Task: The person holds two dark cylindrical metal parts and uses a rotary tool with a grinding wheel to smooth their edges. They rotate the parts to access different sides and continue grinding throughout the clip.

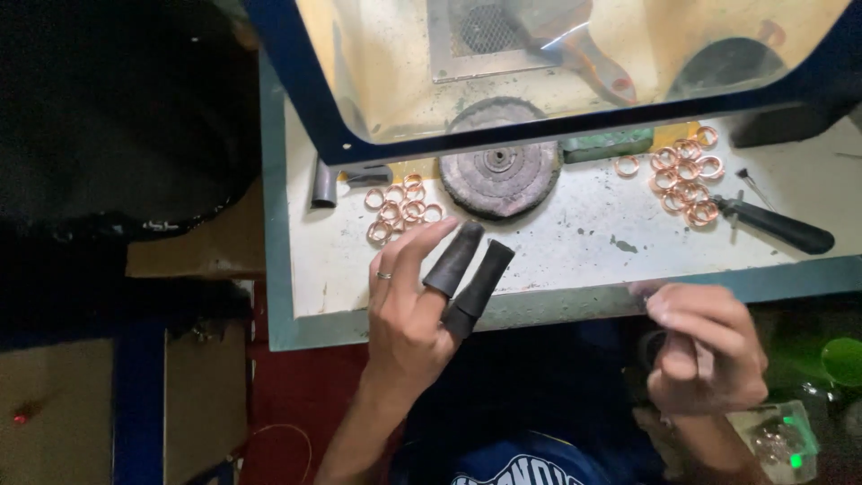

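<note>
My left hand (415, 301) reaches over the front edge of the white bench (575, 242), fingers spread and holding nothing. Two of its fingers wear dark rubber finger cots, and another finger wears a thin ring. Just beyond its fingertips lies a cluster of several copper rings (395, 208). A round grey buffing wheel (499, 162) stands behind them, half under a clear guard (575, 54). My right hand (702, 346) is curled below the bench edge at the right; whether it pinches something small is unclear.
A second pile of copper rings (687, 175) lies at the right of the bench, with a black-handled tool (777, 226) beside it. A short grey metal tube (323, 184) stands at the back left. A brush (593, 58) lies behind the guard. Green glowing objects (840, 359) sit at lower right.
</note>
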